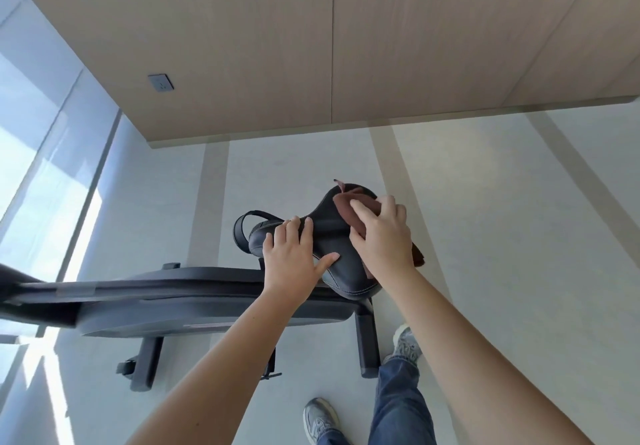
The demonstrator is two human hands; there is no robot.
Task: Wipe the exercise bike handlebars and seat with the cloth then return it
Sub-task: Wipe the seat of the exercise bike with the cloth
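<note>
cloth under right hand, on seat

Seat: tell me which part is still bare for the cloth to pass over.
The seat is bare in the strip between the left hand and right hand. Its far end is crowded by the cloth.

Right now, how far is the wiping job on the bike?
In hand: the right hand presses the cloth on the seat while the left hand steadies it. Whether the handlebars are done cannot be told. Left: returning the cloth.
</note>
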